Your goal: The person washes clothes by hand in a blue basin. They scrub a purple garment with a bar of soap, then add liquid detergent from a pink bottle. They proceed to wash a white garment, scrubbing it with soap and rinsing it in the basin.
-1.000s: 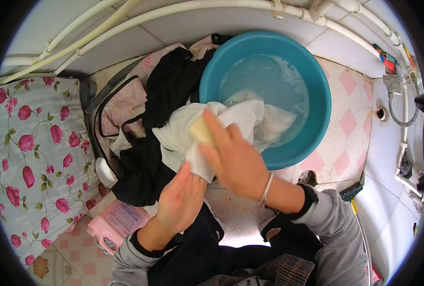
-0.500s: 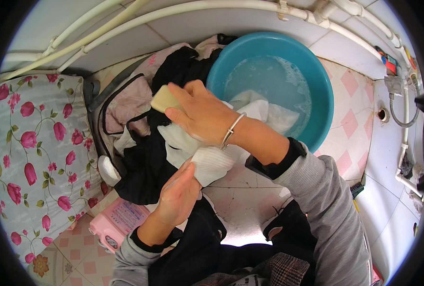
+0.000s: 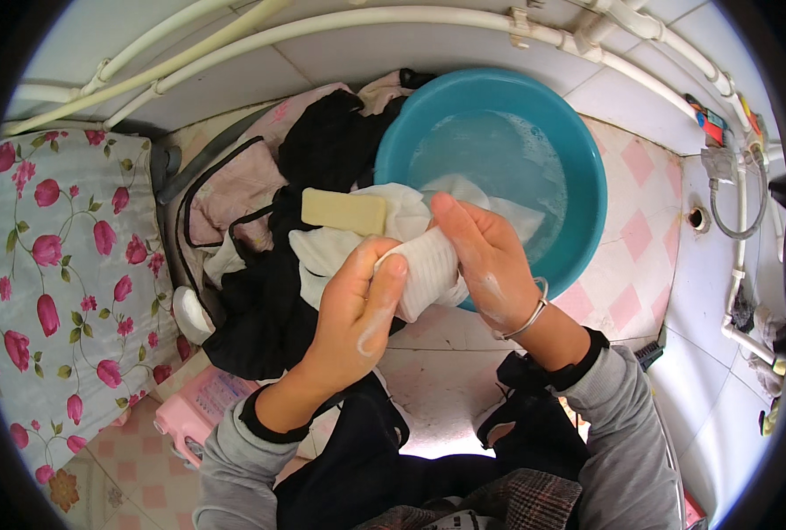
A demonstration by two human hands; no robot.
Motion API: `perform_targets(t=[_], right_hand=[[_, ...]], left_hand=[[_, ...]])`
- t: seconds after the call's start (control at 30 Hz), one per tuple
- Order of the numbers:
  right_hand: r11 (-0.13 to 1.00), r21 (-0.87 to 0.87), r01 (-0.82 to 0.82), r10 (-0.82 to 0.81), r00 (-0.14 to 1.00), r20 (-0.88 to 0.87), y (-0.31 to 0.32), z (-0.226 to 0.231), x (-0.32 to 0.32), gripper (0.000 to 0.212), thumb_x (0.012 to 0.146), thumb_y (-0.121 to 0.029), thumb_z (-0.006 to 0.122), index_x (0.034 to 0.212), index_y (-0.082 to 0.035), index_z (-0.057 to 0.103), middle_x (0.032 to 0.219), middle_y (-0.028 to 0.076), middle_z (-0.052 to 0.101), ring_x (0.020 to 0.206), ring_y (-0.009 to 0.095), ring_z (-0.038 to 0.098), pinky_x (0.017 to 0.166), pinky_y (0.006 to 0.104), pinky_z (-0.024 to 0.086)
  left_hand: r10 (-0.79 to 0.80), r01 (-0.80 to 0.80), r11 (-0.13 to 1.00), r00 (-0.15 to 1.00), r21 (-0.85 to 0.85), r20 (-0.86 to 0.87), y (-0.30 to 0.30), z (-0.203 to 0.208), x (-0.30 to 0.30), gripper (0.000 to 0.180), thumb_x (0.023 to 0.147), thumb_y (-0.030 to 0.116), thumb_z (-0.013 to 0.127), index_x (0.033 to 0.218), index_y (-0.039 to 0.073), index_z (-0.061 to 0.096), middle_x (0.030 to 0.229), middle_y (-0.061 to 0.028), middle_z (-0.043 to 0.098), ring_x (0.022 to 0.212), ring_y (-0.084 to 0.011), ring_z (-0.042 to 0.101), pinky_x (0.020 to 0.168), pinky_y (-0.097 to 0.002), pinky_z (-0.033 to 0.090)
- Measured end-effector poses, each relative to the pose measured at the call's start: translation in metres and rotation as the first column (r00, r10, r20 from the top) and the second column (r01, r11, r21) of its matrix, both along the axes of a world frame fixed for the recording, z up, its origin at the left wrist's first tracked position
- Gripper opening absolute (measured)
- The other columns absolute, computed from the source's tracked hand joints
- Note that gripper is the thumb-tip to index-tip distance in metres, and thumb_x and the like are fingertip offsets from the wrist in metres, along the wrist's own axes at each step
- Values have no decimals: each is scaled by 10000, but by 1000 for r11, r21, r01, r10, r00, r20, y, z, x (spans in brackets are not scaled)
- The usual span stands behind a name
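A white ribbed garment cuff (image 3: 422, 276) is stretched between my two hands, over the near-left side of the teal basin (image 3: 584, 190). My left hand (image 3: 350, 309) pinches its left end, thumb on top. At the other end, my right hand (image 3: 497, 269), with a silver bangle at the wrist, is closed round the cloth. Streaks of suds show on both hands. Just beyond the left hand, a pale yellow bar of soap (image 3: 344, 211) lies on white fabric (image 3: 320, 253). More white cloth (image 3: 518, 215) trails into the cloudy water (image 3: 490, 150) in the basin.
Black clothes (image 3: 265, 311) and a pink, black-edged cloth (image 3: 232, 196) are heaped left of the basin. A flower-patterned cover (image 3: 75, 291) fills the left side. Below it stands a pink jug (image 3: 200, 409). White pipes (image 3: 357, 18) run along the tiled wall.
The soap bar has left my right hand and now lies on the white fabric. My right hand has moved right and down onto the cuff, and my left hand has closed on it.
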State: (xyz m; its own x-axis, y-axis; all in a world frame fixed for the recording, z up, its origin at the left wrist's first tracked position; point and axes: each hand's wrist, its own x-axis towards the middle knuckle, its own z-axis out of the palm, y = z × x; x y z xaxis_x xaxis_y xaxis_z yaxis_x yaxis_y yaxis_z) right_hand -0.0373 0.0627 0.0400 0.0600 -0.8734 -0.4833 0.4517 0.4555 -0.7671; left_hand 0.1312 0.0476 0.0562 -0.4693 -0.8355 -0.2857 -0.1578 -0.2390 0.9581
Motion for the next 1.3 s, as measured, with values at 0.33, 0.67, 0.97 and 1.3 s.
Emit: perform_targets(t=[0.33, 0.67, 0.97, 1.3], right_hand=[[972, 60, 225, -224, 974, -20, 13, -9, 21, 439, 1005, -378, 468, 770, -20, 564, 716, 43, 549, 700, 102, 497, 618, 279, 415], [954, 152, 257, -288, 926, 244, 20, -24, 18, 353, 1002, -378, 499, 910, -54, 605, 797, -24, 556, 704, 72, 439, 630, 267, 394], [950, 225, 216, -284, 898, 337, 20, -22, 17, 371, 1003, -353, 497, 1157, -32, 603, 807, -4, 618, 801, 99, 575, 734, 251, 468], [983, 102, -150, 117, 956, 270, 0, -1, -33, 367, 1001, -369, 504, 988, -19, 613, 910, -2, 594, 839, 74, 527, 725, 234, 426]], left_hand=[[95, 174, 472, 965, -864, 246, -20, -28, -42, 168, 814, 180, 687, 719, 97, 576, 600, -67, 510, 492, -235, 530, 434, -326, 400], [90, 260, 406, 943, -876, 321, -18, -44, -47, 250, 893, 170, 605, 675, 90, 512, 547, -88, 453, 445, -264, 479, 419, -373, 368], [195, 353, 270, 891, -896, 410, -20, -47, -41, 164, 798, 166, 666, 684, 136, 551, 541, -20, 483, 436, -207, 495, 394, -332, 368], [97, -92, 991, 994, 95, -41, -60, 2, -24, 382, 1029, 360, 458, 824, 61, 582, 735, 32, 548, 677, -34, 500, 595, -254, 407]])
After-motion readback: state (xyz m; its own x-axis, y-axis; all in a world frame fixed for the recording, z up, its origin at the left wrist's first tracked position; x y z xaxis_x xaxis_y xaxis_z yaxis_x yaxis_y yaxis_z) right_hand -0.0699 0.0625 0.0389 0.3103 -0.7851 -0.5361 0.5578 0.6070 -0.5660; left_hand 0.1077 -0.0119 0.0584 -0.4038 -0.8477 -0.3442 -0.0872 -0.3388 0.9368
